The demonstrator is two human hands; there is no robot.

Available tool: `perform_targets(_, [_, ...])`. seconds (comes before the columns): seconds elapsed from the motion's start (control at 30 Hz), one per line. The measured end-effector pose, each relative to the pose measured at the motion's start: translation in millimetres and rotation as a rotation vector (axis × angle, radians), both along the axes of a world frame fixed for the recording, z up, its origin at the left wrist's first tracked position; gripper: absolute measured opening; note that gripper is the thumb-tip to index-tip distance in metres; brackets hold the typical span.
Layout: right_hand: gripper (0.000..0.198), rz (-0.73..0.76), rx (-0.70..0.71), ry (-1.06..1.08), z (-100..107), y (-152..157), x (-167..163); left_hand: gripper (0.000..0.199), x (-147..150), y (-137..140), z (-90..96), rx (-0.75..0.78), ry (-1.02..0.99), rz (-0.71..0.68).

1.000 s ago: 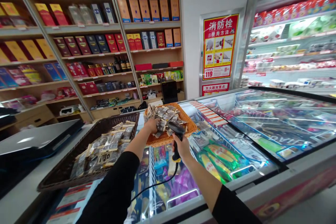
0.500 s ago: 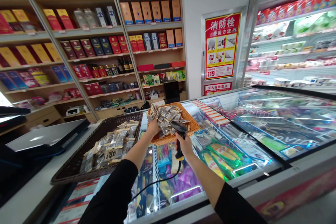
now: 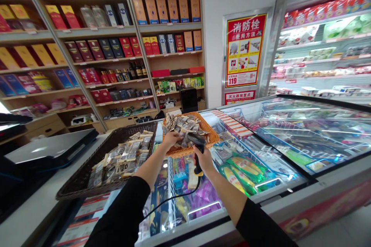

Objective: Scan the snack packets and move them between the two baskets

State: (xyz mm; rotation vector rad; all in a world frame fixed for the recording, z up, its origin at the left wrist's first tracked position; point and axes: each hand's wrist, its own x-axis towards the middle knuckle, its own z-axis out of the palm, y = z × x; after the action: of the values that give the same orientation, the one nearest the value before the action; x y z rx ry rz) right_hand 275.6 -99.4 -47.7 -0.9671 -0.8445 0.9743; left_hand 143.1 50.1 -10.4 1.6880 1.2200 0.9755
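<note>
My right hand [image 3: 203,159] is wrapped round the grip of a black barcode scanner [image 3: 197,139], its head tilted over the orange wicker basket [image 3: 213,135]. Small clear-and-beige snack packets [image 3: 188,122] fill that basket. At the basket's near left side, my left hand [image 3: 171,139] is closed, with what looks like one of the packets between its fingers, just left of the scanner head. The fingertips are partly lost among the packets. A black cable [image 3: 174,199] runs from the scanner's yellow-tipped base toward my left sleeve.
Left of the orange basket lies a dark brown wicker basket [image 3: 75,173] with more packets. Both rest on a glass-topped chest freezer [image 3: 278,139]. A flat scale [image 3: 52,148] stands farther left. Behind are shelves of boxes [image 3: 106,48] and a black screen [image 3: 189,100].
My left hand has drawn slightly right and down from the packets toward the scanner head, its fingers now pointing right. The right hand and scanner stay nearly in place.
</note>
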Motion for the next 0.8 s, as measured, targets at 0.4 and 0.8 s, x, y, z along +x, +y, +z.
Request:
perform_targets(0.4, [0.028,0.051,0.023,-0.540,-0.5,-23.7,-9.3,0.036,-47.5,-1.3,-6.0,-0.005,-0.324,0.173])
perform_targets(0.8, [0.027,0.078,-0.034,-0.524,-1.0,-25.9,-11.2,0.040,-42.8,-9.7,-2.9,-0.067,-0.448,0.134])
